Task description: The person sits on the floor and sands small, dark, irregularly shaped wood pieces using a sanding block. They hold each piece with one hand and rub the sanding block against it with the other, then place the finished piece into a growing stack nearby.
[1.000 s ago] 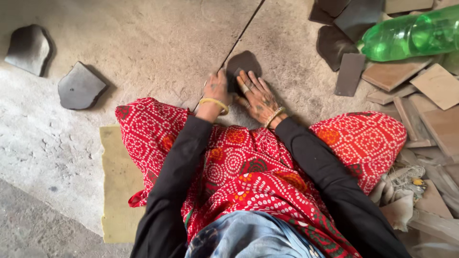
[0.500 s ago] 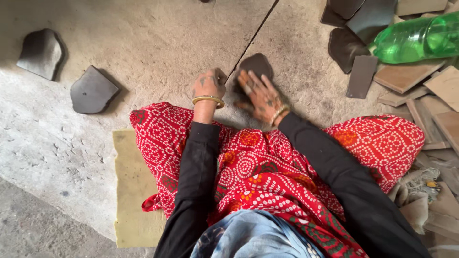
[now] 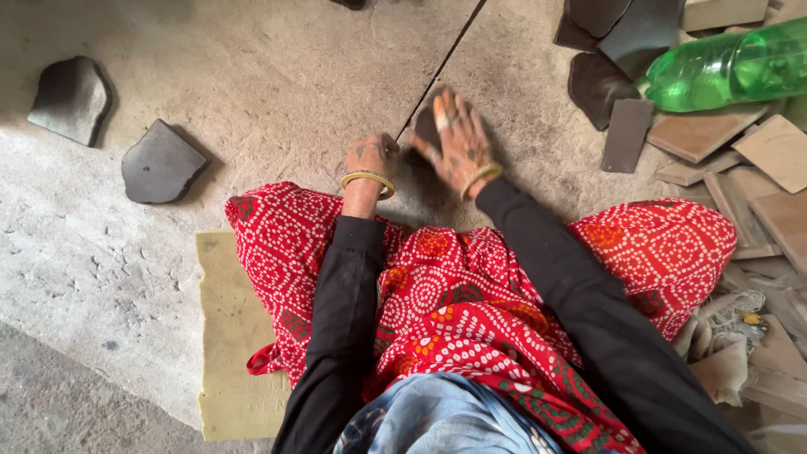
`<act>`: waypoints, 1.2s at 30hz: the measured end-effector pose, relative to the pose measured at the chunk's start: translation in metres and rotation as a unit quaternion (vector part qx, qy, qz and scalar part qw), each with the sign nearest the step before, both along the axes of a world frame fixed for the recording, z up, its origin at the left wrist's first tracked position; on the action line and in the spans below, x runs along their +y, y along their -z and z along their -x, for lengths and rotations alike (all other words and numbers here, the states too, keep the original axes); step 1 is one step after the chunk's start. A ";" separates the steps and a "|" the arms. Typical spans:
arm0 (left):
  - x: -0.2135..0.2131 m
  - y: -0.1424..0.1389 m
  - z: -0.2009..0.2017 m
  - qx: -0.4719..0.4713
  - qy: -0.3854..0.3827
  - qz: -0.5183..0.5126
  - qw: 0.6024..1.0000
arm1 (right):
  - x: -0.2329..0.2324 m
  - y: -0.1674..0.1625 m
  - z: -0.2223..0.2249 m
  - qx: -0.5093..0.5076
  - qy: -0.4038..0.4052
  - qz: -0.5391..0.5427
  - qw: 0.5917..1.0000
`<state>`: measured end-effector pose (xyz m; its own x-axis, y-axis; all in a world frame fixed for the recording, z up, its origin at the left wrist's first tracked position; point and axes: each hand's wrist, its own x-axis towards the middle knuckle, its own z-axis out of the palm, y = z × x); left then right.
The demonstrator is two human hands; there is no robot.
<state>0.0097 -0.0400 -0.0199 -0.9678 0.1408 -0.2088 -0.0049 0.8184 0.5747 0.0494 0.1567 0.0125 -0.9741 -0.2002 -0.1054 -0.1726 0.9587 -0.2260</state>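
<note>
I sit on the stone floor with a red patterned cloth (image 3: pixel 454 294) over my lap. My right hand (image 3: pixel 458 143) lies flat, fingers spread, pressing a dark slate piece (image 3: pixel 425 126) against the floor beside a groove. My left hand (image 3: pixel 370 158) is curled into a fist next to it, just left of the slate, resting on the floor with a yellow bangle at the wrist. Whether the fist holds anything is hidden.
Two dark slate pieces (image 3: pixel 71 99) (image 3: pixel 161 162) lie at the left. More dark pieces (image 3: pixel 595 84) and a green plastic bottle (image 3: pixel 727 67) sit upper right, above tan tiles (image 3: pixel 777 151). A yellowish mat (image 3: pixel 231 336) lies under me. Rags (image 3: pixel 727 336) lie at the right.
My right hand has slid the slate piece slightly forward and leftward along the groove. My left hand stays fisted beside it. The view has shifted a little.
</note>
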 end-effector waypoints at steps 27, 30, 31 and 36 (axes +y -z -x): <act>0.000 -0.016 0.000 0.034 0.019 -0.051 0.998 | -0.009 0.034 -0.049 0.048 0.026 0.067 0.996; 0.003 -0.032 -0.002 0.018 0.019 -0.081 0.996 | -0.011 0.025 -0.032 0.039 0.003 -0.046 0.998; 0.002 -0.036 -0.001 0.022 0.016 -0.077 0.997 | -0.011 0.019 -0.029 0.015 -0.016 -0.001 1.000; -0.002 -0.047 -0.004 0.079 -0.024 -0.128 0.988 | -0.005 -0.010 -0.009 -0.061 -0.061 0.072 0.994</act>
<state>0.0136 -0.0424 0.0271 -0.9924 0.1217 -0.0175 0.0660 0.6478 0.7590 0.0581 0.1520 0.0223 -0.9233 -0.3375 -0.1834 -0.2483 0.8886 -0.3856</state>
